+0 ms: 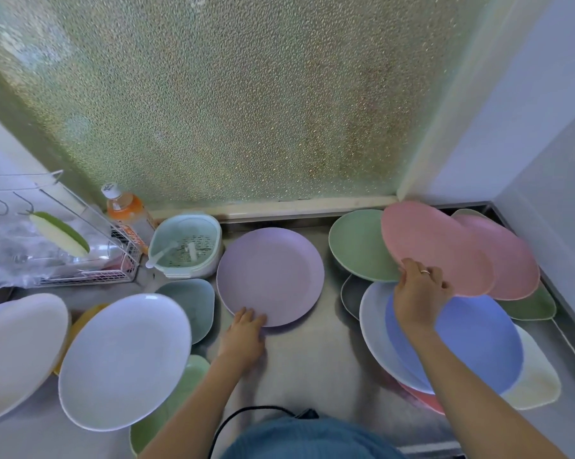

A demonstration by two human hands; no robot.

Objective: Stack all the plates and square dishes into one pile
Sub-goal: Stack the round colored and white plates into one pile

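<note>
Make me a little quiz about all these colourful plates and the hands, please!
1. True or false: the left hand touches the purple plate.
2. Which plate does the right hand grip? A) the pink plate B) a yellow plate C) a black plate
3. Fill in: the blue plate lies on a ____ plate.

Key: 1 true; 2 A; 3 white.
</note>
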